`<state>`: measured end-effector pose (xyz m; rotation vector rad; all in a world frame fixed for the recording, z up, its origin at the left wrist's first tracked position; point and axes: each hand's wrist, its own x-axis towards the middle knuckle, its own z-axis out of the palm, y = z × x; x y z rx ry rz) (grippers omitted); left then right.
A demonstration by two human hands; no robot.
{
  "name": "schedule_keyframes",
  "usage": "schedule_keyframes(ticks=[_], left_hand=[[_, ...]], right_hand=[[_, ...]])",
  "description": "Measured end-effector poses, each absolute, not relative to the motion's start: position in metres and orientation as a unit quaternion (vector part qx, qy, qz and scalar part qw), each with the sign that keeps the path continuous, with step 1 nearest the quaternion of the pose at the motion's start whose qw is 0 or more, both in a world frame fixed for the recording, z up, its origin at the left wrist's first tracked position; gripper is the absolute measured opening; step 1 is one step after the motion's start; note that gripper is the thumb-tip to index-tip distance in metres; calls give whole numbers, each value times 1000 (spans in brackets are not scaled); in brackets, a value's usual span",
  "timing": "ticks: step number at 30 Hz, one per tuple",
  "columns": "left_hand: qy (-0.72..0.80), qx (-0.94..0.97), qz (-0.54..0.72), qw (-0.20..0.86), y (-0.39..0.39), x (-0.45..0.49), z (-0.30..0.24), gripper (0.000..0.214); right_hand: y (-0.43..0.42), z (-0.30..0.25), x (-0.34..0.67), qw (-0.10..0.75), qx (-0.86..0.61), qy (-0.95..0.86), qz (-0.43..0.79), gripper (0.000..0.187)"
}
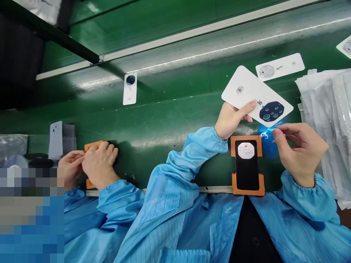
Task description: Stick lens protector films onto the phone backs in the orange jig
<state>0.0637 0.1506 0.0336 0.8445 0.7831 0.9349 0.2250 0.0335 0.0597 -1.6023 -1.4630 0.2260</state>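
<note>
My left hand (233, 116) grips a white phone back cover (248, 86) by its lower edge, thumb on top. The cover is tilted and has a dark blue octagonal camera area (272, 111) at its lower right corner. My right hand (303, 146) is closed in a pinch just below that corner. At its fingertips is a shiny translucent blue film (267, 143), which the fingers seem to pinch. Below my hands, an orange fixture (248, 191) holds a black phone-shaped plate (247, 175) with a silvery octagonal patch (246, 150).
Another white back cover (285, 66) lies behind mine, and a small one (129, 95) lies farther left. Clear plastic sleeves (320, 120) are stacked at right. On the left, a co-worker's hands (100, 162) work over an orange fixture (94, 145). A metal rail (175, 41) crosses the green bench.
</note>
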Motion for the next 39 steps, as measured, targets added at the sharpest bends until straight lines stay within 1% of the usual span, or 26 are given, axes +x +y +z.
schedule_keyframes(ticks=[2, 6, 8, 11, 13, 19, 26, 28, 32, 36, 39], left_hand=[[350, 417, 434, 718, 137, 69, 36, 42], [328, 471, 441, 690, 122, 73, 38, 51], [332, 473, 447, 683, 120, 73, 38, 55], [357, 470, 457, 666, 120, 71, 36, 57], [369, 479, 463, 648, 120, 70, 34, 57], [386, 505, 475, 609, 115, 69, 33, 51], [386, 524, 468, 598, 112, 69, 35, 52], [383, 535, 465, 592, 111, 69, 34, 50], [379, 534, 464, 597, 110, 68, 31, 50], [385, 513, 468, 609, 110, 68, 32, 53], [388, 519, 471, 598, 109, 69, 31, 51]], right_hand=[[41, 58, 221, 451, -647, -612, 49, 7], [48, 49, 220, 455, -652, -607, 8, 16], [49, 44, 222, 441, -646, -623, -18, 25], [50, 37, 225, 378, -635, -672, -47, 44], [52, 32, 226, 357, -623, -693, -61, 47], [54, 26, 227, 382, -601, -699, -57, 38], [52, 26, 226, 369, -624, -688, -37, 24], [52, 25, 225, 382, -618, -685, -48, 26], [52, 24, 225, 393, -619, -677, -68, 36], [53, 24, 224, 395, -617, -678, -54, 29], [54, 28, 224, 407, -620, -670, -39, 22]])
